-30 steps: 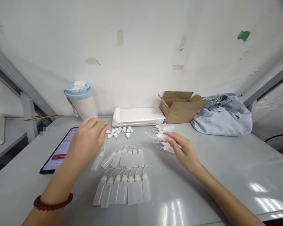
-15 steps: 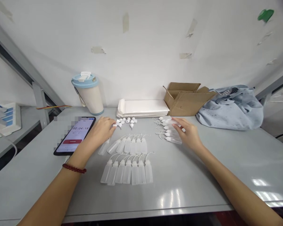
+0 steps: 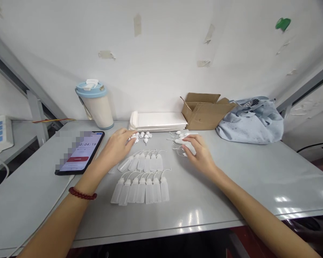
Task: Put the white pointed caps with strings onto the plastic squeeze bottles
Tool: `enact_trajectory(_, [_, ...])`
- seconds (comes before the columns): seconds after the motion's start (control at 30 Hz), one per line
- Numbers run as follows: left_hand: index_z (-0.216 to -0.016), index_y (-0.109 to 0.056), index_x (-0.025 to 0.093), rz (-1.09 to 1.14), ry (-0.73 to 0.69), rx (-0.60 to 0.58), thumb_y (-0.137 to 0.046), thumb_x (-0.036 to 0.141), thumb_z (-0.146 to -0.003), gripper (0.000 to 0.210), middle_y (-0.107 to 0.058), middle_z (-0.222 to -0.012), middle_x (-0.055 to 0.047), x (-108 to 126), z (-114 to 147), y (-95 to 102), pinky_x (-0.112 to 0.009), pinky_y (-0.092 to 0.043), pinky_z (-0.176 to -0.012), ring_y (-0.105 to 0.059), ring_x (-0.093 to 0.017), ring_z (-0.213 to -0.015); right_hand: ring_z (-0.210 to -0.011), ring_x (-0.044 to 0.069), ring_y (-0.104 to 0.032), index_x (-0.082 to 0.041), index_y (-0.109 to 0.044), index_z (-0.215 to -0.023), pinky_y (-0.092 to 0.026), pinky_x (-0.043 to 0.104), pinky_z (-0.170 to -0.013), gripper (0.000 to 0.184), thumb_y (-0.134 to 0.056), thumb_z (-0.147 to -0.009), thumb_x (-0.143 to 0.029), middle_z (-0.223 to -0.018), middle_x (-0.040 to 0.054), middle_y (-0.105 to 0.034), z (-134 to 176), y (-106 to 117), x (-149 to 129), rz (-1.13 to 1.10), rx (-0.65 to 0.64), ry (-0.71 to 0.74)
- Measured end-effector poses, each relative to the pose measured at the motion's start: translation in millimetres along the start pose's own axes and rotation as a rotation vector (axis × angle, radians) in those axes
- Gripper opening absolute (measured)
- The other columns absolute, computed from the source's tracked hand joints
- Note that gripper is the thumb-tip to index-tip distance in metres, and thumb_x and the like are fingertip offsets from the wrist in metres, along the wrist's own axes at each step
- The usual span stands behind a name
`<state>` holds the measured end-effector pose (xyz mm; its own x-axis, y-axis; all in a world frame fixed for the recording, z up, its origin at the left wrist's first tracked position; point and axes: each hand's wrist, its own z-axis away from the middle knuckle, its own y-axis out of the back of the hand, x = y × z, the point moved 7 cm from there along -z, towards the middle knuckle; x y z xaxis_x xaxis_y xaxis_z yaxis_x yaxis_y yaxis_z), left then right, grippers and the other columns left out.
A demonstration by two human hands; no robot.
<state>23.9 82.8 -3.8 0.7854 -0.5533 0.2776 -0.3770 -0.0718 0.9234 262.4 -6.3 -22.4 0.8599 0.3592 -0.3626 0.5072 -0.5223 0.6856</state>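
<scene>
My left hand (image 3: 117, 145) is at the left side of a small pile of white dropper caps (image 3: 146, 136), thumb and fingers apart around the nearest ones. My right hand (image 3: 200, 152) hovers over a stack of capped squeeze bottles (image 3: 181, 134) with its fingers parted, partly hiding them. Two rows of translucent bottles with thin strap tails lie on the table: a back row (image 3: 141, 163) and a front row (image 3: 141, 191). The leftmost back bottle is partly covered by my left hand and wrist.
A phone (image 3: 82, 154) with a running timer lies left, a charging cable attached. Behind stand a blue-lidded tumbler (image 3: 98, 109), white padded envelopes (image 3: 160, 120), an open cardboard box (image 3: 207, 114) and a bunched grey-blue cloth (image 3: 250, 125). The table's front edge (image 3: 150, 234) runs below.
The view has shifted slightly. My right hand has moved left over the capped bottles, its fingers more spread. My left hand has shifted slightly closer over the caps.
</scene>
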Motion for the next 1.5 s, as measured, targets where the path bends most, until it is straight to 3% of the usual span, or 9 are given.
enact_trajectory(0.1, [-0.121,-0.058,0.011,0.076,-0.025,0.099,-0.034,0.027,-0.09,0.042,-0.062,-0.102,-0.012,15,4,8.6,-0.035,-0.046,-0.079,-0.06,-0.024,-0.091,-0.091,0.024,-0.056,-0.015,-0.061,-0.096,-0.046,0.038,-0.08,0.014,-0.051,-0.087,-0.02,-0.095,0.013,-0.061,4,3,-33,-0.068,-0.049,0.062])
enact_trajectory(0.23, [-0.113,-0.062,0.011,0.125,-0.003,0.169,-0.036,0.026,-0.091,0.037,-0.061,-0.104,-0.011,23,8,12.6,-0.032,-0.047,-0.076,-0.06,-0.022,-0.087,-0.056,0.011,-0.052,-0.015,-0.063,-0.088,-0.041,0.022,-0.053,0.015,-0.049,-0.089,-0.018,-0.066,0.0012,-0.06,15,-13,-65,-0.41,-0.493,0.055])
enact_trajectory(0.37, [-0.107,-0.063,0.013,0.178,-0.021,0.205,-0.039,0.026,-0.09,0.032,-0.062,-0.102,-0.009,27,10,14.0,-0.032,-0.047,-0.076,-0.06,-0.021,-0.086,-0.06,0.01,-0.053,-0.013,-0.066,-0.096,-0.039,0.019,-0.052,0.018,-0.051,-0.087,-0.016,-0.074,0.003,-0.065,26,-19,-82,-0.533,-0.749,0.097])
enact_trajectory(0.57, [-0.104,-0.062,0.015,0.253,-0.012,0.181,-0.04,0.025,-0.09,0.029,-0.062,-0.102,-0.008,35,13,12.7,-0.031,-0.047,-0.074,-0.059,-0.021,-0.085,-0.053,0.008,-0.045,-0.012,-0.067,-0.098,-0.037,0.02,-0.055,0.021,-0.053,-0.083,-0.013,-0.068,0.0003,-0.058,38,-30,-86,-0.539,-0.897,0.141])
enact_trajectory(0.77, [-0.103,-0.063,0.02,0.485,0.098,0.093,-0.049,0.032,-0.087,0.025,-0.064,-0.102,-0.005,36,17,4.4,-0.03,-0.046,-0.071,-0.059,-0.02,-0.086,-0.049,0.008,-0.047,-0.016,-0.068,-0.098,-0.035,0.02,-0.053,0.019,-0.054,-0.087,-0.021,-0.057,-0.0034,-0.052,45,-37,-83,-0.443,-1.012,0.107])
enact_trajectory(0.97, [-0.115,-0.059,0.019,0.74,0.243,-0.11,-0.049,0.039,-0.087,0.036,-0.06,-0.083,-0.002,31,17,-16.2,-0.032,-0.045,-0.072,-0.057,-0.018,-0.076,-0.046,0.007,-0.043,-0.017,-0.066,-0.088,-0.031,0.019,-0.05,0.013,-0.053,-0.088,-0.023,-0.053,-0.0058,-0.047,44,-35,-78,-0.402,-0.99,0.125])
enact_trajectory(1.13, [-0.107,-0.062,0.021,0.974,0.291,-0.233,-0.05,0.045,-0.088,0.033,-0.057,-0.086,-0.002,30,21,-32.7,-0.036,-0.041,-0.081,-0.057,-0.018,-0.08,-0.042,0.006,-0.035,-0.016,-0.063,-0.091,-0.029,0.019,-0.048,0.015,-0.05,-0.09,-0.022,-0.049,-0.0076,-0.041,30,-25,-71,-0.384,-0.833,0.083])
enact_trajectory(1.33, [-0.092,-0.065,0.021,1.198,0.381,-0.383,-0.064,0.04,-0.081,0.022,-0.06,-0.099,-0.002,43,29,-42.7,-0.033,-0.04,-0.084,-0.054,-0.015,-0.084,-0.06,0.009,-0.052,-0.016,-0.06,-0.093,-0.041,0.02,-0.057,0.012,-0.054,-0.089,-0.025,-0.073,0.0004,-0.061,18,-9,-67,-0.497,-0.525,0.022])
enact_trajectory(1.5, [-0.089,-0.067,0.019,1.345,0.385,-0.425,-0.07,0.033,-0.076,0.019,-0.064,-0.09,-0.002,58,32,-45.4,-0.032,-0.041,-0.086,-0.057,-0.016,-0.089,-0.069,0.01,-0.056,-0.018,-0.059,-0.088,-0.047,0.022,-0.065,0.006,-0.055,-0.089,-0.022,-0.081,0.0005,-0.063,23,-15,-69,-0.634,-0.555,-0.036])
